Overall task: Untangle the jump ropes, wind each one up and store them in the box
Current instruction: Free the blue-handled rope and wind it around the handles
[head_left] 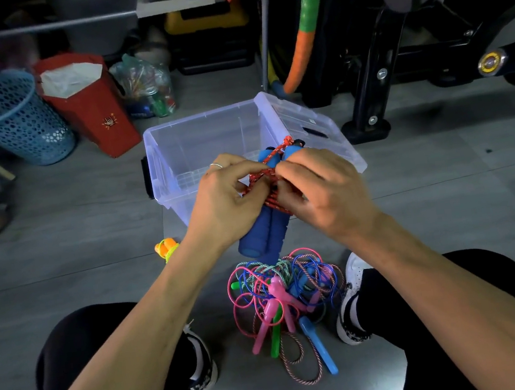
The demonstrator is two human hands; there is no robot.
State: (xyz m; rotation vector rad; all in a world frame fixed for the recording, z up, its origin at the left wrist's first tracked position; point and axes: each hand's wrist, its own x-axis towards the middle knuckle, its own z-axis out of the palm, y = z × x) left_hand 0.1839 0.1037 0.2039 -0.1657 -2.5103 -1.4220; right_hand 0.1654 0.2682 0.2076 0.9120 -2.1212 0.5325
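Both hands, left (228,195) and right (321,193), pinch the red rope (269,173) around blue handles (259,232); we should tuck its end snugly before boxing

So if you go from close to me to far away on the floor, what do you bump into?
Tangled pile of ropes between the shoes → hands (left, right) winding the red rope round blue handles → clear box → yellow and black crate by the wall.
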